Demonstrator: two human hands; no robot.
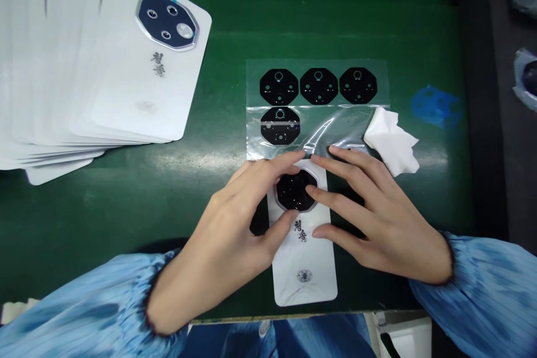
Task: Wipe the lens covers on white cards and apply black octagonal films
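Observation:
A white phone back cover (306, 260) lies in front of me with dark brush-like characters and a small round emblem on it. At its top sits a black octagonal lens plate (297, 189) inside a silvery rim. My left hand (247, 212) spans this plate, thumb at its lower edge and fingers at its upper edge. My right hand (377, 212) has its fingers spread, one fingertip on the plate's right side and the thumb on the cover. Just beyond the hands lies a clear film sheet (335, 123) bearing several black lens plates (319, 86).
At upper left lies a fanned stack of white phone back covers (121, 89), the top one with a dark blue camera plate (168, 21). A crumpled white tissue (392, 140) and a blue film piece (437, 106) lie right, on the green table (201, 190).

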